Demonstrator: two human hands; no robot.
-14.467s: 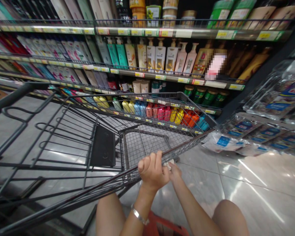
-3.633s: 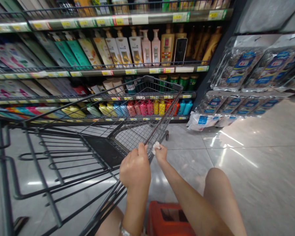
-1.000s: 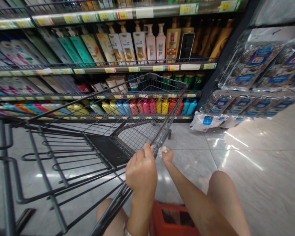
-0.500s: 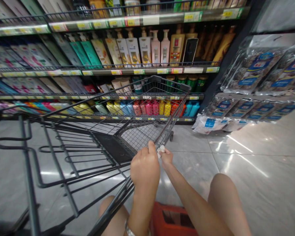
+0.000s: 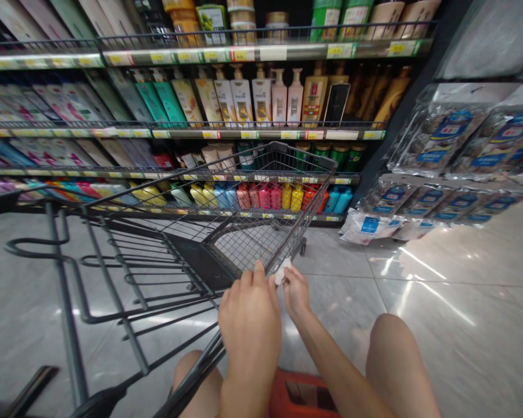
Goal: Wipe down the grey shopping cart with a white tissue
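Observation:
A dark metal shopping cart (image 5: 192,255) stands in front of me, with its basket reaching toward the shelves. My left hand (image 5: 250,316) is closed over the cart's near side rail, back of the hand up; the rail under the fingers is mostly hidden. Just right of it, my right hand (image 5: 297,293) pinches a small crumpled white tissue (image 5: 282,271) between thumb and fingertips. The tissue lies against the outer side of the rail, close to my left thumb. Wire mesh shows inside the basket, with a black panel (image 5: 204,264) at its bottom.
Shelves (image 5: 226,134) of shampoo bottles and jars line the back. Hanging packs of scourers (image 5: 440,133) fill a rack at right. Between my bare knees is an orange-red object (image 5: 296,395). Grey floor tiles (image 5: 348,267) reflect lights.
My left hand has shifted slightly left and down, nearer to me. The tissue now looks flatter and more spread out in my right hand. The whole view has tilted a little upward.

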